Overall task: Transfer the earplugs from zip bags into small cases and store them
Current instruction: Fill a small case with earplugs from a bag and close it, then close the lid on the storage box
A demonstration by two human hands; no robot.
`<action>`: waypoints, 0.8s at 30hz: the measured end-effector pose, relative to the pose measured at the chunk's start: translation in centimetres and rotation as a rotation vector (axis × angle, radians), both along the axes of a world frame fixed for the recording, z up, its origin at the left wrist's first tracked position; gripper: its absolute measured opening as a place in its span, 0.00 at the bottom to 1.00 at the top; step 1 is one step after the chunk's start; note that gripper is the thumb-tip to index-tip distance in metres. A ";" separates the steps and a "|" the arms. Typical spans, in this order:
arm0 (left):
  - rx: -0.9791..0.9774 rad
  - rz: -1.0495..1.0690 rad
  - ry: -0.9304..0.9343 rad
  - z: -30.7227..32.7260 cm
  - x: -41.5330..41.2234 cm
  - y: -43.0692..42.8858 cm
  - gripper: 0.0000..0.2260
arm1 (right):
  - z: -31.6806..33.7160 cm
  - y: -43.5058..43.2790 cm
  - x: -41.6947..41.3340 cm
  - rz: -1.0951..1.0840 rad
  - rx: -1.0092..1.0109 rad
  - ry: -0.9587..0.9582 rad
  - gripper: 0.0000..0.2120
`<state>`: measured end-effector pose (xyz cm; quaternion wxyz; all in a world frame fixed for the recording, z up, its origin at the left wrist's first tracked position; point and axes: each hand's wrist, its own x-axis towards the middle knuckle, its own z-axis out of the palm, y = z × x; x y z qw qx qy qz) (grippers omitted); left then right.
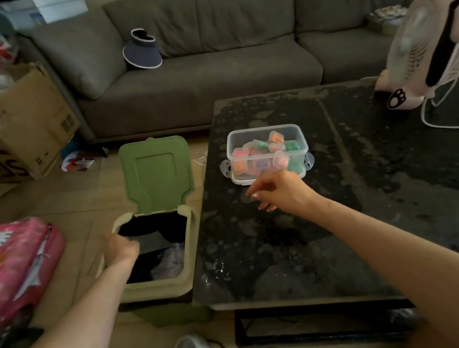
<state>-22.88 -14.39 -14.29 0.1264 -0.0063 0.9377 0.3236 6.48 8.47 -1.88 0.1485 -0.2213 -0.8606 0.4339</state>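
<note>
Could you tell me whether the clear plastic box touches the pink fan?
Apart. The head view shows dark tabletop between the clear plastic box and the pink fan.

Dark marbled table [378, 210], 1 clear box [263, 129] of small cases [261, 153], 1 pink fan [426, 37]

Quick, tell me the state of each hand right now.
Left hand: at the rim of the open bin, blurred; grip cannot be told.
Right hand: open, fingers loosely curled, empty, near the clear box.
</note>
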 end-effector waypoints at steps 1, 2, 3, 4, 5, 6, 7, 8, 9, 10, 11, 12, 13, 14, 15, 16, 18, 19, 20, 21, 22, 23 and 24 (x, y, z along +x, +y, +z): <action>-0.045 -0.005 -0.041 -0.2 0.3 -0.1 0.29 | 0.0 0.0 0.1 -0.002 0.005 0.001 0.05; -0.088 -0.028 -0.058 -0.2 0.6 0.0 0.30 | 0.0 0.1 0.2 -0.014 0.011 0.004 0.05; -0.114 -0.062 -0.052 0.3 1.3 0.4 0.30 | 0.0 0.2 0.4 -0.040 0.016 0.012 0.06; -0.115 -0.101 -0.026 0.8 1.8 0.9 0.29 | 0.0 0.4 0.4 -0.078 0.017 0.027 0.06; -0.101 -0.146 0.023 1.7 2.6 1.6 0.26 | 0.1 0.6 0.4 -0.131 0.018 0.050 0.07; -0.082 -0.190 0.085 2.8 3.6 2.4 0.23 | 0.2 0.9 0.5 -0.197 0.025 0.074 0.09; -0.058 -0.236 0.145 3.9 4.7 3.2 0.20 | 0.3 1.2 0.6 -0.266 0.042 0.091 0.10; -0.028 -0.277 0.201 5.1 5.7 4.2 0.18 | 0.4 1.6 0.7 -0.330 0.061 0.099 0.12; -0.001 -0.319 0.247 6.3 6.8 5.1 0.17 | 0.4 1.9 0.8 -0.380 0.069 0.099 0.14; 0.026 -0.357 0.272 7.2 7.7 6.0 0.15 | 0.4 2.2 1.0 -0.413 0.064 0.094 0.17; 0.055 -0.398 0.284 8.0 8.5 6.9 0.14 | 0.4 2.5 1.1 -0.431 0.053 0.082 0.19; 0.079 -0.438 0.274 8.5 9.2 7.8 0.14 | 0.4 2.7 1.3 -0.439 0.048 0.065 0.21; 0.100 -0.477 0.255 9.0 9.8 8.7 0.13 | 0.4 2.8 1.5 -0.439 0.046 0.044 0.22; 0.124 -0.511 0.236 9.5 10.3 9.6 0.13 | 0.4 2.9 1.7 -0.435 0.040 0.022 0.23; 0.160 -0.537 0.218 9.9 10.9 10.5 0.13 | 0.3 3.0 1.8 -0.429 0.029 0.008 0.24; 0.209 -0.549 0.205 10.4 11.5 11.5 0.13 | 0.3 3.1 2.0 -0.429 0.020 0.003 0.25; 0.317 -0.533 0.184 11.1 12.5 13.2 0.12 | 0.2 3.5 2.4 -0.469 0.020 0.032 0.25; 0.353 -0.514 0.171 11.3 12.9 14.0 0.12 | 0.4 3.8 2.6 -0.509 0.011 0.066 0.25; 0.379 -0.495 0.155 11.5 13.0 14.7 0.13 | 0.7 4.2 2.9 -0.550 -0.009 0.104 0.24; 0.401 -0.477 0.132 11.6 13.0 15.4 0.14 | 1.1 4.7 3.0 -0.584 -0.037 0.128 0.23; 0.417 -0.463 0.098 11.7 12.9 16.1 0.16 | 1.5 5.1 3.2 -0.607 -0.069 0.129 0.22; 0.423 -0.451 0.063 11.7 12.6 16.8 0.17 | 1.9 5.5 3.3 -0.620 -0.102 0.110 0.23; 0.415 -0.442 0.029 11.7 12.4 17.4 0.19 | 2.2 5.9 3.2 -0.626 -0.136 0.081 0.24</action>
